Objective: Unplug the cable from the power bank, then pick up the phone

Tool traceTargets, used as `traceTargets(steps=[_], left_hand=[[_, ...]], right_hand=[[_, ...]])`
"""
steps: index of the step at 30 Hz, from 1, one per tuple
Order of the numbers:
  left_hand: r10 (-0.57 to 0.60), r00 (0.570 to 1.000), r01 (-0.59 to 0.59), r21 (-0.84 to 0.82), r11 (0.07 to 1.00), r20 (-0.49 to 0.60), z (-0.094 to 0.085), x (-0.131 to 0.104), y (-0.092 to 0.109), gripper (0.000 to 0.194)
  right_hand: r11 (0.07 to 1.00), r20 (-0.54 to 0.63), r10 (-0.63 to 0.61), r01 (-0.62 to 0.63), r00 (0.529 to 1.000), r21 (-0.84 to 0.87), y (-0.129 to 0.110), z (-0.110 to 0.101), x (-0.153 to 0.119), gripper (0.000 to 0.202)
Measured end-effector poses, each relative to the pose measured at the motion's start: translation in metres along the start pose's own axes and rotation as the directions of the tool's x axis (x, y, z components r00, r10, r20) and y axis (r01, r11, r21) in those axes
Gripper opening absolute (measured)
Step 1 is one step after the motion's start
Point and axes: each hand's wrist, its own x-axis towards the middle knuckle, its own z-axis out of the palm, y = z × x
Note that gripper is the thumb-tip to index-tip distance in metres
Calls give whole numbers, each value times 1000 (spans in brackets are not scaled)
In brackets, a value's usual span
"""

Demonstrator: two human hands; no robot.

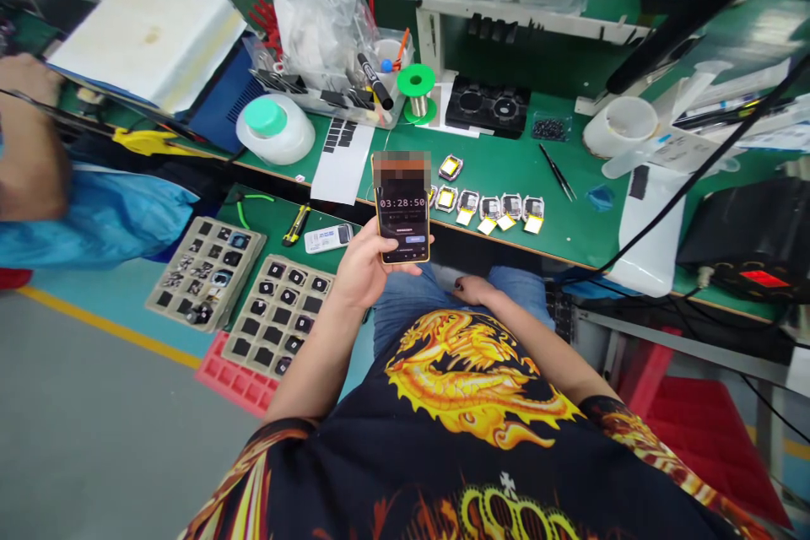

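Observation:
My left hand (370, 263) holds a phone (403, 224) upright in front of the bench edge, its thumb over the lower screen, which shows 03:28:50. Low on my lap, over the jeans, rests my right hand (469, 288); its fingers look curled, but what they hold, if anything, is too small to make out. Just behind the phone, several small watch-like housings (490, 209) with yellow and white parts stand in a row on the green mat, and one more (450, 167) lies behind them.
Tweezers (557, 172), a solder spool (418, 94) and a white bottle (276, 131) stand on the bench (405, 139). Trays of parts (206, 272) (278, 312) and a yellow cutter (296, 225) are at left. Another person's arm (31, 135) shows at far left. A black cable (689, 186) crosses the right side.

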Motion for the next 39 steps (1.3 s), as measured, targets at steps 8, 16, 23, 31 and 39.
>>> traceTargets(steps=[8,16,23,31,39], left_hand=[[-1,1000,2,30,1000,-24,2,-2,1,49],[5,1000,-4,37,999,-16,4,-3,3,45],[63,995,-55,97,994,-76,6,-3,-5,50],[39,997,-35,50,998,-74,3,-3,-1,45],[17,998,-15,35,999,-61,2,-3,-2,52]], right_hand=[[1000,12,19,-19,1000,9,-4,-5,-4,51],[1000,-27,19,-19,999,21,-5,-5,-8,49],[1000,-28,8,-7,1000,17,-2,-2,-5,49],[1000,0,5,-5,1000,9,1,0,1,51],[1000,-6,4,-4,1000,2,1,1,2,50]])
